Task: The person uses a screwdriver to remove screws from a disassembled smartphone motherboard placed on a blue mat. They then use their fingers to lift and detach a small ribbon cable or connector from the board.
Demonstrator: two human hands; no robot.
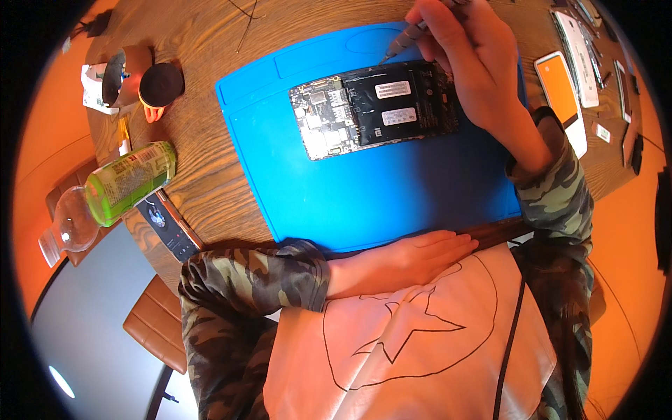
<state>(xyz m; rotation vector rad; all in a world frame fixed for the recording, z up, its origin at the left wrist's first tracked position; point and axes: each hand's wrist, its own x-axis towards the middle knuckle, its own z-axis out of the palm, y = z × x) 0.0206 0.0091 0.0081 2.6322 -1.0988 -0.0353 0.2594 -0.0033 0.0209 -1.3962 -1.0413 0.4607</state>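
Note:
An opened smartphone lies across the blue work mat, its circuit board bare on the left. A black battery with two white labels fills its middle. My right hand is closed round a slim grey screwdriver. The tool's tip points down at the phone's far edge, near the battery's top left corner; whether it touches cannot be told. At the near edge of the mat my left hand lies flat, fingers stretched out together and holding nothing.
Left of the mat are a green-labelled plastic bottle, a phone with a lit screen, a black round-topped object and a brown cylindrical holder. An orange-and-white phone and several other devices lie on the right.

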